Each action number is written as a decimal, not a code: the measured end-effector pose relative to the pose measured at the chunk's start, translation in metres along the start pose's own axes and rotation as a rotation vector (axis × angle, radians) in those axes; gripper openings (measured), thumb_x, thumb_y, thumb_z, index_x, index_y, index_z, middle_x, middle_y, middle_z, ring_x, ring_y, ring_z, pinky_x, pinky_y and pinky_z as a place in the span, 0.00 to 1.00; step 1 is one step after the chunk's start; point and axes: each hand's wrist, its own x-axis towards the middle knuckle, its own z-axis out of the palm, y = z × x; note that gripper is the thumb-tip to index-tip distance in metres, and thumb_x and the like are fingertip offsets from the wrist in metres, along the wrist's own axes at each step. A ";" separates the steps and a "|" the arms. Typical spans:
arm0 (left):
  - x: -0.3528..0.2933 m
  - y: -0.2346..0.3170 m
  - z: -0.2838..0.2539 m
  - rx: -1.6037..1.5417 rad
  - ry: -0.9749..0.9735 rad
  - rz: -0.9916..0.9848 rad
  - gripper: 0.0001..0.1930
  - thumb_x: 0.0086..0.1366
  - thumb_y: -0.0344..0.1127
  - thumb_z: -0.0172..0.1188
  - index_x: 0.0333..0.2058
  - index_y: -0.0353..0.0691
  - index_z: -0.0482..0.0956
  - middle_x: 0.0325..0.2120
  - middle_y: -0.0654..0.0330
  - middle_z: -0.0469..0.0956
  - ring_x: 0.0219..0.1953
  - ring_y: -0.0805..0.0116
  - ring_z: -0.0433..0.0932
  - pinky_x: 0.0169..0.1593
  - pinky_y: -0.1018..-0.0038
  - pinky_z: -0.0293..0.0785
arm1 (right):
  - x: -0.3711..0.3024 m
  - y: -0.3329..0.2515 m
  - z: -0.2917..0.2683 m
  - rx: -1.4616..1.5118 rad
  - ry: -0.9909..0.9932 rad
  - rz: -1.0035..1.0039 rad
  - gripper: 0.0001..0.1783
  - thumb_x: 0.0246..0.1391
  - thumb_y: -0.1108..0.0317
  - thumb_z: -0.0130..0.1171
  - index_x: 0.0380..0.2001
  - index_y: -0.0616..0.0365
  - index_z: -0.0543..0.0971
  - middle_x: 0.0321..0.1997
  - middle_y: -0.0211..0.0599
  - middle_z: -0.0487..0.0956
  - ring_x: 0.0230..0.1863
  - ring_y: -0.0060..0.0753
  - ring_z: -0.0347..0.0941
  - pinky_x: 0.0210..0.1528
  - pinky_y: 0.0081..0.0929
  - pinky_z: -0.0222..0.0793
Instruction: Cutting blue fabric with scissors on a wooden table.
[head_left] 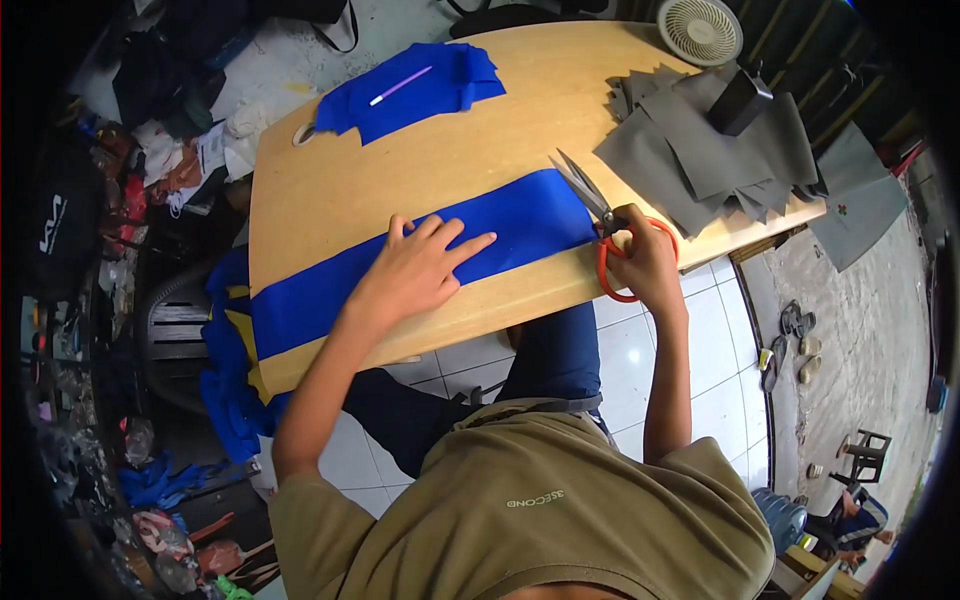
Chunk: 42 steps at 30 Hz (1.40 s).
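The person's left hand [418, 268] is resting palm down on a long blue cloth strip [525, 215], its fingers spread and gripping nothing, while its palm is hiding the cloth underneath. The strip is lying along the near side of the table [350, 185]; its left end is reaching the table's left edge, where blue cloth [228, 395] and a yellow piece [243, 335] are hanging, and whether the strip is continuing over that edge is remaining unclear. The right hand [648, 262] is closing around the orange handles of a pair of scissors [607, 214], at the strip's right end; some fingers are disappearing behind the loops. The blades are standing slightly apart, pointing far and left, and one cannot tell whether cloth is sitting between them. On the far left, a pale pen [400, 86] is lying on folded blue cloth [385, 115], whose layers are blending together, partly covering a white ring [303, 134]. On the far right, a black box [740, 103] is covering part of some overlapping grey sheets [690, 150], near a round fan [700, 32]. Dark rims are obscuring the clutter at the left.
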 end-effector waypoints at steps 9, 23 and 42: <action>0.065 -0.005 0.015 -0.084 0.060 0.311 0.14 0.65 0.43 0.59 0.46 0.43 0.80 0.56 0.55 0.72 0.61 0.59 0.67 0.62 0.57 0.63 | -0.006 0.014 0.003 0.115 0.073 -0.046 0.22 0.43 0.75 0.71 0.44 0.56 0.77 0.23 0.38 0.75 0.22 0.29 0.69 0.26 0.30 0.62; 0.089 0.011 0.034 -0.007 0.134 0.426 0.33 0.64 0.40 0.53 0.69 0.50 0.62 0.72 0.59 0.57 0.74 0.58 0.52 0.72 0.47 0.50 | -0.003 0.013 -0.008 0.105 -0.040 -0.096 0.23 0.43 0.76 0.69 0.45 0.59 0.76 0.28 0.42 0.81 0.26 0.37 0.75 0.31 0.32 0.68; 0.091 0.003 0.037 -0.080 0.015 0.500 0.36 0.65 0.42 0.50 0.73 0.51 0.56 0.75 0.62 0.51 0.77 0.59 0.45 0.76 0.47 0.36 | -0.005 0.009 -0.008 0.077 -0.025 -0.047 0.21 0.44 0.73 0.70 0.44 0.59 0.77 0.34 0.40 0.82 0.28 0.34 0.74 0.32 0.30 0.69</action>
